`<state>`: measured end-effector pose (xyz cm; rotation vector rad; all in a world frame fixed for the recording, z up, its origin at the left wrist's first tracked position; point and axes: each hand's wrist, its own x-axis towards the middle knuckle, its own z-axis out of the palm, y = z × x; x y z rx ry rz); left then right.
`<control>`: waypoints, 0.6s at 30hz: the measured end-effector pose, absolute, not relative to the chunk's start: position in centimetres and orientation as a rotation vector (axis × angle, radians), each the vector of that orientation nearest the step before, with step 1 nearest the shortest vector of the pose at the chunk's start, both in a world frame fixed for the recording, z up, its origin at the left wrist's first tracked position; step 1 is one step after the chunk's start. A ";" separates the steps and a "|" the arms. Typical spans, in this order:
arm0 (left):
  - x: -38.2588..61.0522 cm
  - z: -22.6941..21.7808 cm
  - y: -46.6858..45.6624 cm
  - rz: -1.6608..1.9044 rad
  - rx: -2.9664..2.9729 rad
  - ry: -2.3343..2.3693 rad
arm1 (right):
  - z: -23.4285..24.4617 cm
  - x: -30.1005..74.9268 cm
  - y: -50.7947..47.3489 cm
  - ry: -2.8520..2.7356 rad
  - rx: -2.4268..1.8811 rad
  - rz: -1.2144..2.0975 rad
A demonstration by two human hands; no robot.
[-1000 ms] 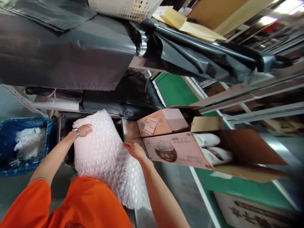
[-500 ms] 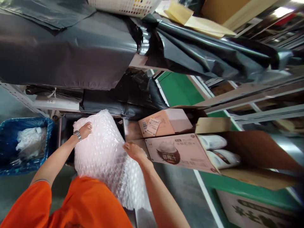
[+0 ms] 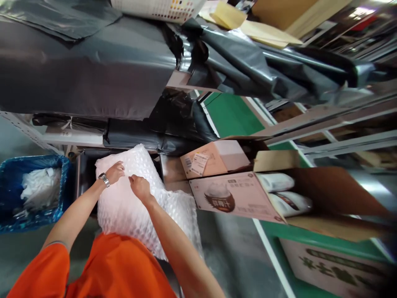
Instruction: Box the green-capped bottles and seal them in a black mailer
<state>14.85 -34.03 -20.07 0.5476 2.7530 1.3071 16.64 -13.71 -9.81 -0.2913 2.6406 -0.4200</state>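
Observation:
A bulky bundle of clear bubble wrap (image 3: 124,207) lies in front of me, against my orange shirt. My left hand (image 3: 115,172), a metal watch at its wrist, rests on the upper left of the wrap with its fingers loosely apart. Close by on the right, my right hand (image 3: 140,188) is closed in a pinch over the middle of the wrap. What its fingertips hold, if anything, is too small to make out. A looser flap of the wrap spreads to the right below my right forearm.
An open carton (image 3: 235,198) with white bottles (image 3: 290,203) stands on the right, beside a smaller labelled box (image 3: 201,161). A blue-lined bin (image 3: 63,182) with white scraps is at left. Black plastic sheeting (image 3: 93,70) covers the shelf ahead, under a white basket (image 3: 158,8).
My right hand has moved left and up from the wrap's right edge to near my left hand. The right-hand flap of wrap has spread outward. My left hand has shifted slightly right.

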 end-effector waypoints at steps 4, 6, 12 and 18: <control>15.5 -20.0 -33.2 1.329 0.560 2.725 | -9.7 17.9 -12.9 2.677 -0.248 -0.369; 15.8 -19.7 -32.5 1.336 0.571 2.718 | -9.9 18.5 -12.7 2.693 -0.210 -0.387; 15.4 -18.5 -34.9 1.314 0.467 2.767 | -10.2 18.7 -7.8 2.752 0.018 -0.540; 16.6 -16.7 -37.0 1.207 0.350 2.851 | -9.8 20.1 -0.4 2.733 0.107 -0.800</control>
